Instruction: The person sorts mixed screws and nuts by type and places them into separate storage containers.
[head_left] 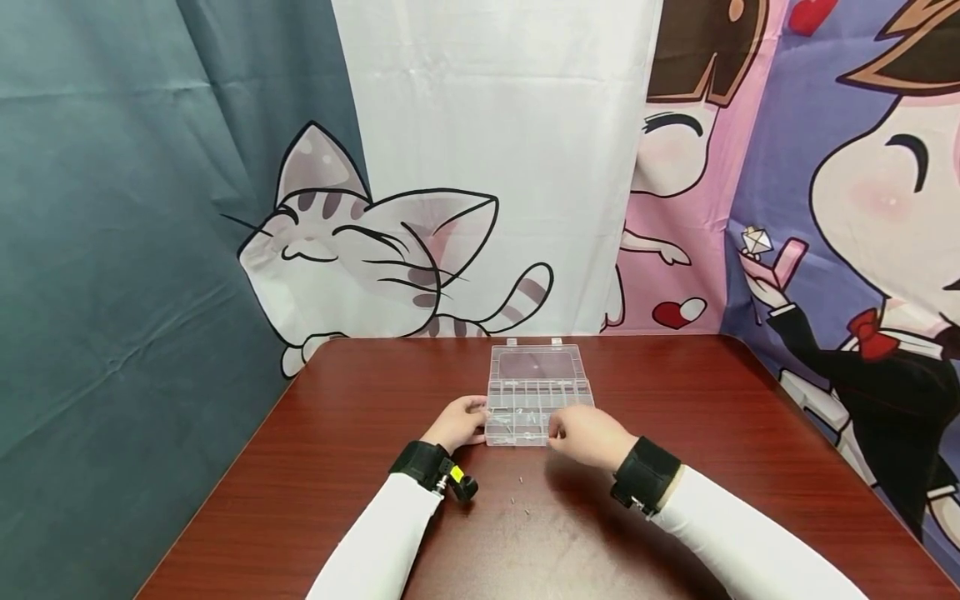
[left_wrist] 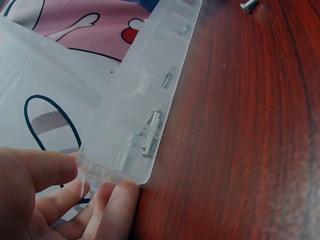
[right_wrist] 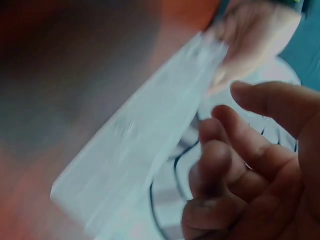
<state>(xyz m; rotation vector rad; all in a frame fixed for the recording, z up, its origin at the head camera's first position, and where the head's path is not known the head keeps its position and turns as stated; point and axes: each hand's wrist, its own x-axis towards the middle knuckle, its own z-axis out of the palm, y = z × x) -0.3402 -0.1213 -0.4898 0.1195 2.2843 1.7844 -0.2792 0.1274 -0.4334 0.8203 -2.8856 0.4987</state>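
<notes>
A clear plastic compartment box (head_left: 500, 441) lies on the table with its lid (head_left: 536, 365) folded back away from me. My left hand (head_left: 455, 423) holds the box's left end, thumb and fingers around the corner in the left wrist view. Through its front wall, silver screws (left_wrist: 154, 131) show in the end compartments. My right hand (head_left: 592, 435) hovers over the box's front right part. Its fingers (right_wrist: 255, 137) are loosely bent, thumb and index apart, with nothing visible between them; that view is blurred.
Three small screws (head_left: 521, 480) lie on the reddish-brown wooden table (head_left: 360, 392) in front of the box. A printed cartoon curtain (head_left: 480, 125) hangs behind the table and along its sides. Each wrist wears a black strap (head_left: 647, 475).
</notes>
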